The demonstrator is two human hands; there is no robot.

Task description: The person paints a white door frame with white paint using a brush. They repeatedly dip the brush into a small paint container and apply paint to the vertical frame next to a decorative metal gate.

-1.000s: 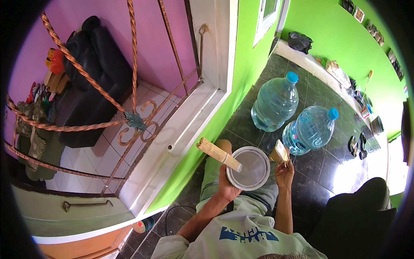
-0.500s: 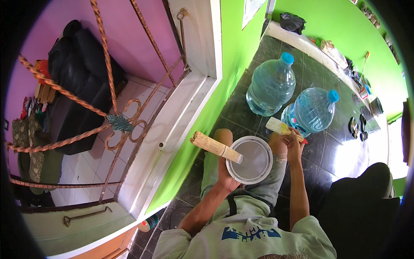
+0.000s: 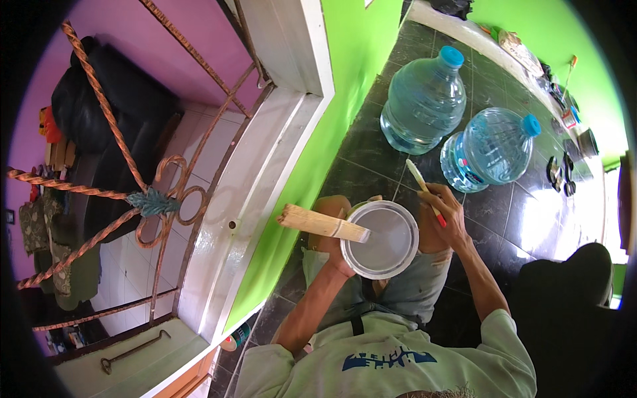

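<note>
My left hand [image 3: 337, 257] is wrapped round the side of a round tub of whitish paint [image 3: 391, 251], held above my lap. A flat wooden stick [image 3: 318, 223] leans out over the tub's left rim, its lower end in the paint. Just right of the tub, my right hand [image 3: 443, 211] grips a paintbrush [image 3: 419, 178] by its handle. The brush's pale bristles point up and left, seen edge-on, and its red handle end sticks out below my fingers.
Two large blue-capped water bottles, one upright [image 3: 424, 99] and one to its right [image 3: 488, 149], stand on dark floor tiles [image 3: 361, 159]. At my left is a white window frame [image 3: 252, 172] with a rusty twisted grille [image 3: 109, 123]. Sandals [image 3: 561, 176] lie at the right.
The brush has turned from showing its broad face to its narrow edge, and my right hand has come slightly lower. My view has shifted a little. The left hand keeps holding the tub.
</note>
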